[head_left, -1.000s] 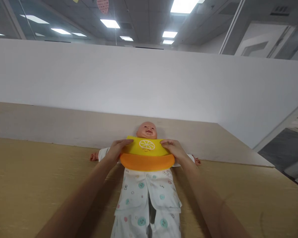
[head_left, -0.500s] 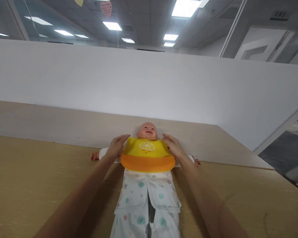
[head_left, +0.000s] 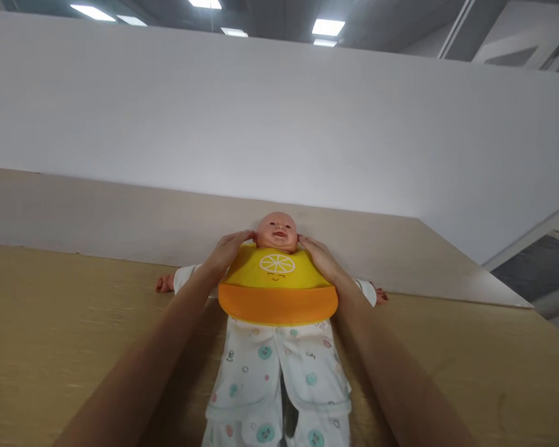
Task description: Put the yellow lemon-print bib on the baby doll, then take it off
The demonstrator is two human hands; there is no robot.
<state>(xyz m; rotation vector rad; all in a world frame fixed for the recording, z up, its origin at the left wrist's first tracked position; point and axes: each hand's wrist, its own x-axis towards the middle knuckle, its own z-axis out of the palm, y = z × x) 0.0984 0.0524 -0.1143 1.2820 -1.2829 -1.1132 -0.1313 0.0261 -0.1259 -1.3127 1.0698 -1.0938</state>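
Note:
A baby doll (head_left: 278, 228) lies on its back with both arms spread out, dressed in white clothes (head_left: 256, 357) with a small coloured print. Over its chest is a yellow bib (head_left: 242, 268) with a white citrus-slice drawing and an orange pocket (head_left: 278, 303) along the lower edge. My left hand (head_left: 230, 249) reaches along the bib's left side, its fingers stretched out to the side of the doll's head and neck. On the other side my right hand (head_left: 320, 256) lies likewise, fingertips at the head and the bib's upper edge. The undersides of both hands are hidden.
Under the doll is a wood-coloured surface (head_left: 74, 335), with a paler strip (head_left: 121, 211) behind it. A white wall panel (head_left: 270, 124) rises at the back, topped by glass. At the far right the surface ends and a dark floor shows beyond.
Both hands have moved inward and up along the bib until the fingertips are at the doll's head. The view has tilted down and come slightly closer.

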